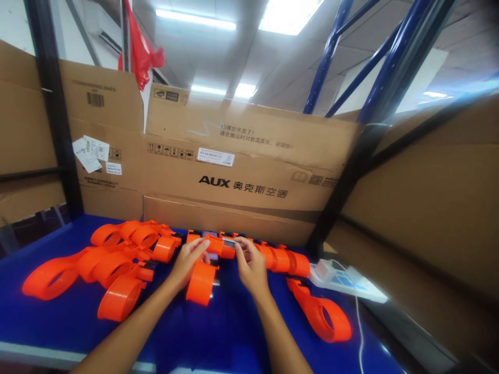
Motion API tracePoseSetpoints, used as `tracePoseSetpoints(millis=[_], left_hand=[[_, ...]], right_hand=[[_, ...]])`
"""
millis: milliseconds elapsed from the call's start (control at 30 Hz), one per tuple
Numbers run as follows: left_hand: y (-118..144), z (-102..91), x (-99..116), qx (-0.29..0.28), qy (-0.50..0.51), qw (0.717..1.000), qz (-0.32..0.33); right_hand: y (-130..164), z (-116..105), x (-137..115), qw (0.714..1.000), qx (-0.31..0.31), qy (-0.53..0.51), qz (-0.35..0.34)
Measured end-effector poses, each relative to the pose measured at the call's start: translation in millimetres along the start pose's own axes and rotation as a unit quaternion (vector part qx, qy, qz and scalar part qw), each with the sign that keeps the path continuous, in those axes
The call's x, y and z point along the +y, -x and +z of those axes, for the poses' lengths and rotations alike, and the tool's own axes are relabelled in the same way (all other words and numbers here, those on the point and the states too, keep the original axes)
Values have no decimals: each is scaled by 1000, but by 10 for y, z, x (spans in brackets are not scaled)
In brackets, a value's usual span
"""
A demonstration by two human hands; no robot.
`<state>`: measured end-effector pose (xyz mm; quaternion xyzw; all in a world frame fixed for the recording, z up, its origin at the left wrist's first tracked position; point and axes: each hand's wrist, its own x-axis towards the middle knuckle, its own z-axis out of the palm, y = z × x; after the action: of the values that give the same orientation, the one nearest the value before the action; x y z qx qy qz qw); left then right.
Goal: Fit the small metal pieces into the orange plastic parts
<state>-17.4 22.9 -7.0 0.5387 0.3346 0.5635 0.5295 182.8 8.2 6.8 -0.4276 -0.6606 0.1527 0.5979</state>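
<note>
1. A blue tabletop (218, 332) is seen from above and behind two bare forearms that reach forward across it.
2. The left hand (189, 259) is laid on an orange plastic part (202, 278) at the middle of the tabletop, with the fingers curled over its top edge; the grip appears closed on it, probably to keep it steady.
3. The right hand (249, 265) is placed just beside the left, its fingertips pinched on a small grey piece (230, 242) at the top of the same orange part. The grip looks closed on that piece, though the fingers are small and partly blurred.
4. The orange part is thus held between both hands, resting on the tabletop, near the far cardboard wall.
5. A pile of similar orange ring-shaped parts (105, 259) is heaped to the left, within easy reach of the left hand.
6. One more orange ring part (323, 314) lies apart on the right, and a short row of orange pieces (284, 259) runs behind the right hand.
7. A white power strip (343, 280) with a cable lies at the right edge.
8. Large cardboard boxes (241, 166) are stood along the back and sides, walling in the work area.
</note>
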Motion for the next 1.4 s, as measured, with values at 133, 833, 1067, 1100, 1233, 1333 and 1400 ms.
tracePoseSetpoints(millis=[133, 833, 1067, 1100, 1233, 1333, 1400], left_hand=[[7, 6, 22, -11, 1, 1000, -9], [69, 104, 39, 37, -36, 998, 44], [88, 105, 86, 41, -49, 996, 58], [87, 99, 87, 38, -52, 996, 64], [86, 81, 89, 21, -59, 995, 77], [95, 81, 87, 10, -52, 996, 72], [99, 84, 80, 3, -52, 996, 70]], right_hand=[[9, 51, 5, 998, -10, -58, 19], [-14, 52, -39, 986, 11, -142, 90], [5, 56, -33, 983, -14, -158, 92], [6, 60, -34, 982, -19, -164, 91], [11, 65, -47, 981, -32, -169, 88], [21, 72, -45, 980, -38, -173, 87], [32, 85, -30, 979, -49, -177, 83]])
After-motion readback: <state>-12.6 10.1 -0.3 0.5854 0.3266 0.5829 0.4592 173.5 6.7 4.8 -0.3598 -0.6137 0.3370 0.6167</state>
